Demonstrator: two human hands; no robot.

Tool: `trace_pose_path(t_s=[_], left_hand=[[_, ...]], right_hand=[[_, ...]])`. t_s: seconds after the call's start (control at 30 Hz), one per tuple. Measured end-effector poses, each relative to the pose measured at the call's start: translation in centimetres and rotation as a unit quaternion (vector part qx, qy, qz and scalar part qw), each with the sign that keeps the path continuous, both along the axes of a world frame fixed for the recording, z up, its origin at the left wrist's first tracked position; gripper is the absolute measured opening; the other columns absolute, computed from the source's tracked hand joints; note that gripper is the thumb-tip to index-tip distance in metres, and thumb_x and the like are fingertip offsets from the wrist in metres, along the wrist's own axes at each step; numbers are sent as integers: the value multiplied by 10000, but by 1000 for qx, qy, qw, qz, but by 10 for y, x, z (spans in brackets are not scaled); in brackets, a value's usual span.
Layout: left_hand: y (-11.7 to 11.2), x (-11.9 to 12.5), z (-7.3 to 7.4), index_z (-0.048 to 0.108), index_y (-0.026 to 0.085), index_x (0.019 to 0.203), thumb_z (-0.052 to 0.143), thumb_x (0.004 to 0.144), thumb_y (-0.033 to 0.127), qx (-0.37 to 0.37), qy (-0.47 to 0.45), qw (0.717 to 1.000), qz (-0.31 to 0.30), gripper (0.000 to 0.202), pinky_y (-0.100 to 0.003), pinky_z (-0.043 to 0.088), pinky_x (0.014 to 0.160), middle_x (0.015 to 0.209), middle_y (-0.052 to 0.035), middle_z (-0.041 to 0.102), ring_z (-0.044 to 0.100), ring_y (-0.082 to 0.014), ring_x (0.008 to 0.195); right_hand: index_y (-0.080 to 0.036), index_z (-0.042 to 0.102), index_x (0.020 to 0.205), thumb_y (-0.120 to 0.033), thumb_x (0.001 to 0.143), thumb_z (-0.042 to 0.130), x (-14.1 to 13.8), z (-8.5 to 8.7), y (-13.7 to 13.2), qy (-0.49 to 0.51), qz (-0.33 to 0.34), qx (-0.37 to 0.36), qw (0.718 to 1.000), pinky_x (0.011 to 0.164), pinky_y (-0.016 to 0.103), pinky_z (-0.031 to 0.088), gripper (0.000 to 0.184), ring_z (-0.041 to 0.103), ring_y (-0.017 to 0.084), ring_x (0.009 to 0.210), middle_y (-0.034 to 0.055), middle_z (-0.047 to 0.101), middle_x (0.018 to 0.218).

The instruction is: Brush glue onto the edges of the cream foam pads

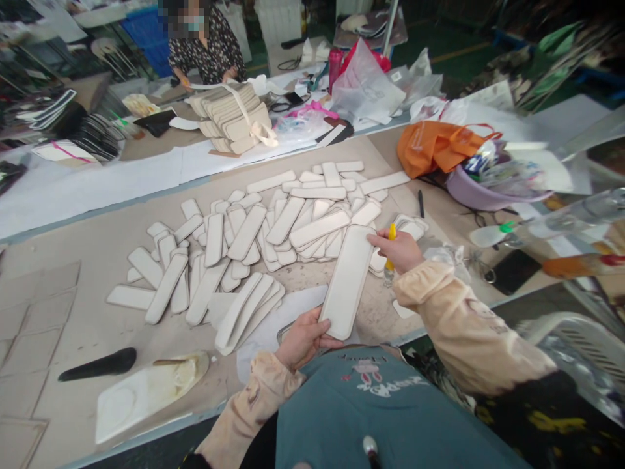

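A long cream panel (pixel 347 280) with rounded corners and a stitched-looking edge is held tilted in front of me. My left hand (pixel 307 337) grips its lower end, thumb on top. My right hand (pixel 399 250) pinches its upper right corner and also holds a yellow-handled tool (pixel 391 247), whose pale tip points down; its exact kind is unclear. Just beyond lies a wide heap of similar cream panels (pixel 247 233) in several sizes. Nearer my left hand, a fanned stack of curved panels (pixel 249 309) rests beside a white sheet (pixel 303 301).
At front left are a black tapered object (pixel 97 365) and a white cut-open container (pixel 146 394) with a stick in it. A lilac basin (pixel 488 189), orange bag (pixel 434 150) and dark phone-like slab (pixel 515 270) lie right. Across the table, a co-worker (pixel 208 49) stands behind bundled panels (pixel 232 117).
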State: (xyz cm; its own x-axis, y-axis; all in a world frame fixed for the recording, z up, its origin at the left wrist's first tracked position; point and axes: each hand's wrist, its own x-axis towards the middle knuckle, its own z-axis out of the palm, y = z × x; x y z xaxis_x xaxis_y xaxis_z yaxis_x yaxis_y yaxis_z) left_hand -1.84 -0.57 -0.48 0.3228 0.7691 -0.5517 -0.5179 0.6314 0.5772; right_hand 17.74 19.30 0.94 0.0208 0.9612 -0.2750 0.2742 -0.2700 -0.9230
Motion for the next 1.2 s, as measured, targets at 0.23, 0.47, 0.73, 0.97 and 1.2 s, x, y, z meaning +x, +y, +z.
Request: trace_pose_path(t_s=[0.23, 0.47, 0.73, 0.97, 1.2], left_hand=[[-3, -3, -2, 545, 127, 1149, 642, 767, 288, -16, -27, 999, -9, 426, -294, 558, 623, 906, -133, 685, 676, -225, 752], [-3, 1, 0, 514, 146, 1184, 672, 738, 313, 16, -5, 1000, 20, 501, -261, 551, 626, 1064, -141, 633, 658, -223, 827], [-5, 2, -8, 589, 105, 1083, 667, 724, 374, 31, 102, 994, 35, 455, -243, 535, 556, 944, -104, 667, 629, -190, 757], [0, -12, -13, 598, 89, 1055, 672, 696, 423, 33, 168, 985, 27, 496, -273, 542, 569, 915, -103, 663, 617, -186, 724], [13, -40, -13, 602, 94, 1042, 642, 727, 413, 55, 222, 973, -3, 449, -289, 548, 580, 863, -83, 645, 587, -178, 729]], right_hand=[[-182, 540, 604, -484, 528, 733, -3, 5, -6, 0, 1, -7, 1000, 484, 224, 436, 366, 429, 98, 533, -41, 458, 553], [-191, 542, 618, -461, 576, 711, -4, 7, -12, 4, -9, 0, 1000, 491, 235, 427, 322, 425, 103, 524, -44, 455, 555], [-189, 555, 649, -500, 657, 616, -4, 2, -13, -33, 26, 43, 998, 501, 249, 398, 317, 454, 118, 500, -34, 479, 523], [-193, 535, 636, -439, 649, 623, -18, -6, -11, 9, 17, 24, 1000, 523, 236, 406, 262, 449, 105, 528, -43, 478, 557], [-186, 573, 799, -429, 630, 638, -27, 15, 2, 118, 104, -54, 986, 440, 209, 327, 303, 377, 83, 453, -75, 418, 514]])
